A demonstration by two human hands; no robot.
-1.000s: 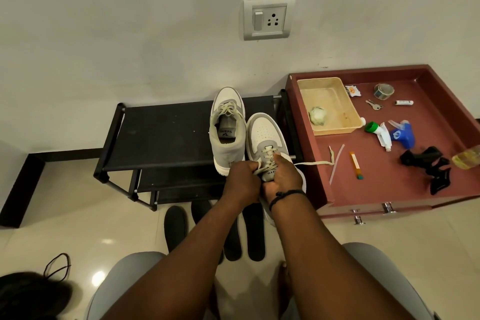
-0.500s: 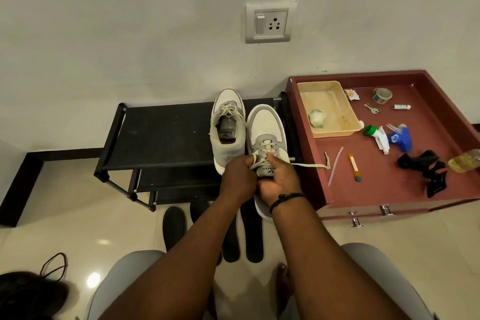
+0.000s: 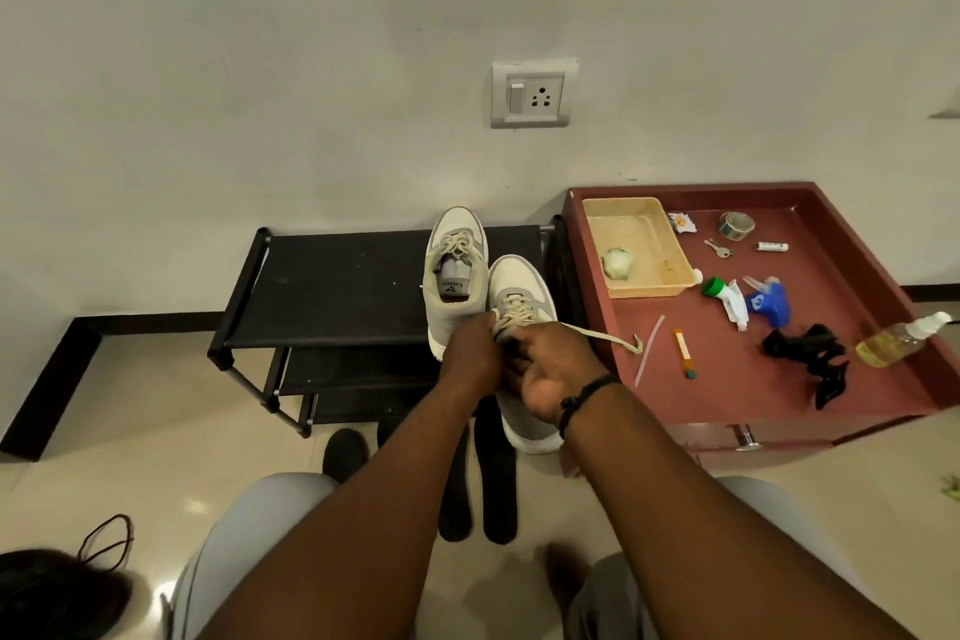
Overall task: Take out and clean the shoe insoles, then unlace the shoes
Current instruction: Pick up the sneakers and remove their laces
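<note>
Two grey and white sneakers are in view. One sneaker (image 3: 453, 285) stands on the black shoe rack (image 3: 332, 291), still laced. The other sneaker (image 3: 522, 294) is held up in front of the rack by both hands. My left hand (image 3: 470, 349) grips its left side at the laces. My right hand (image 3: 553, 372) grips the tongue area from the right. One loose cream lace end (image 3: 605, 335) trails right onto the red table. Black insoles (image 3: 498, 483) lie on the floor below, partly hidden by my arms.
A red tray-top table (image 3: 883, 379) on the right holds a yellow basket (image 3: 641, 244) with a cloth, a blue spray head (image 3: 766, 299), keys, tape, a black object and an oil bottle (image 3: 893, 340). A dark shoe (image 3: 52, 592) lies at bottom left.
The held sneaker has shifted slightly in my hands, and the loose lace end stretches further right over the red table edge. The other sneaker has not moved.
</note>
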